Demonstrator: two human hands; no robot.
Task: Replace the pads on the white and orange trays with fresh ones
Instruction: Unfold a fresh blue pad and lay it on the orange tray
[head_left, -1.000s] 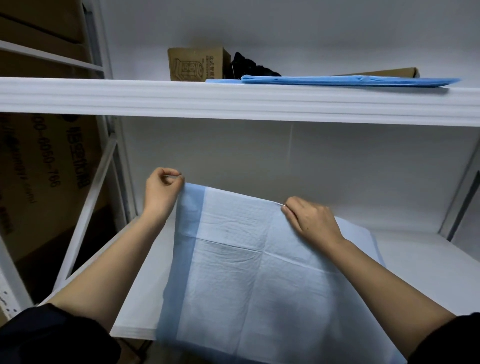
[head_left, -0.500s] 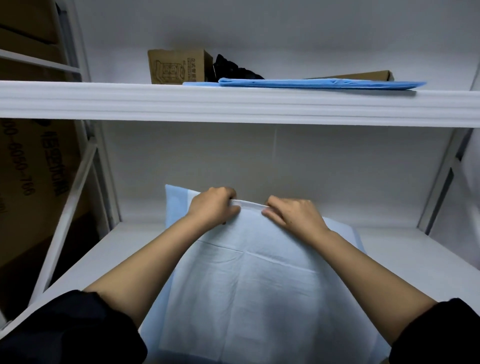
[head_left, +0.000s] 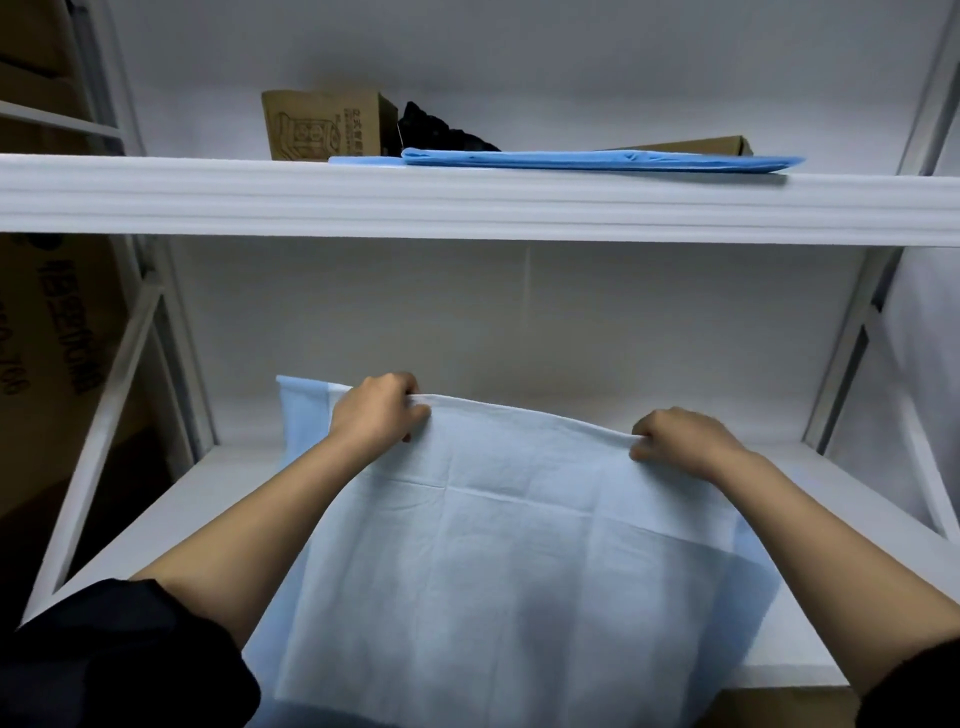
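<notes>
A large pale blue and white pad (head_left: 509, 561) hangs in front of me over the lower white shelf (head_left: 218, 499). Its top edge is folded over. My left hand (head_left: 382, 413) pinches that edge at the left. My right hand (head_left: 680, 441) pinches the same edge further right. A blue strip of the pad's border sticks out behind my left hand. The pad's lower part drapes past the shelf's front edge. No white or orange tray is in view.
On the upper shelf (head_left: 467, 202) lie folded blue pads (head_left: 597, 158), a brown cardboard box (head_left: 327, 124), a black item (head_left: 441, 132) and a flat brown box (head_left: 696, 145). Metal shelf posts stand on both sides. Large cartons (head_left: 47, 322) sit at the left.
My left hand moved from the pad's far left corner in to the folded edge. Then both hands slid apart along that edge, and the view shifted to the right.
</notes>
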